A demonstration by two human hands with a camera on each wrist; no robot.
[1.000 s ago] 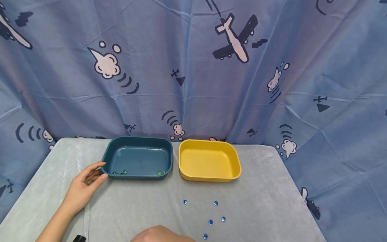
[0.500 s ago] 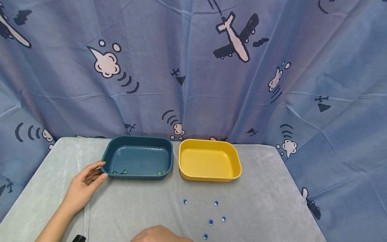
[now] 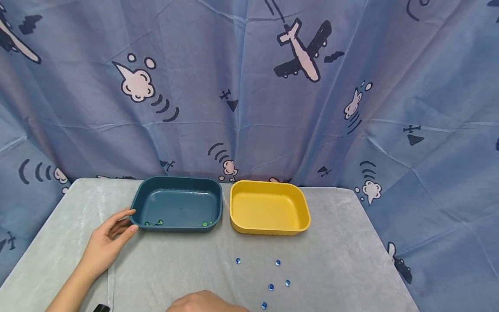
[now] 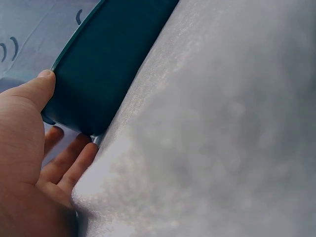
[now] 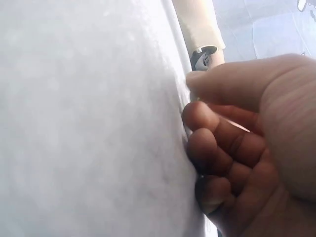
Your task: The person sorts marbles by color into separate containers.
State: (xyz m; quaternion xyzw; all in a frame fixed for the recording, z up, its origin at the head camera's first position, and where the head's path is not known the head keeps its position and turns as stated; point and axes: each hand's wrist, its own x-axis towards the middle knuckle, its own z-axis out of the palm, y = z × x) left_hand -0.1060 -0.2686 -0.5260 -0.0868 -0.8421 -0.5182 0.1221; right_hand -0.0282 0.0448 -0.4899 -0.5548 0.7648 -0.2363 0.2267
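Observation:
At the front left corner of the teal bin (image 3: 181, 201), my left hand (image 3: 105, 245) grips the rim. In the left wrist view its thumb (image 4: 37, 89) touches the bin's edge, with the fingers around the corner below. Small green glass beads (image 3: 160, 222) lie along the bin's front wall. My right hand (image 3: 204, 302) is low in the head view, mostly cut off. The right wrist view shows its curled fingers (image 5: 202, 145) against the cloth, thumb close to the index fingertip. Something tiny and pale shows between them, too unclear to identify. Several blue glass beads (image 3: 271, 287) lie to its right.
A yellow bin (image 3: 269, 208) stands right of the teal one, a narrow gap between them. Grey cloth (image 3: 335, 251) covers the table. A blue patterned curtain (image 3: 241, 108) hangs behind it. A small black object (image 3: 102, 308) shows at the front left edge.

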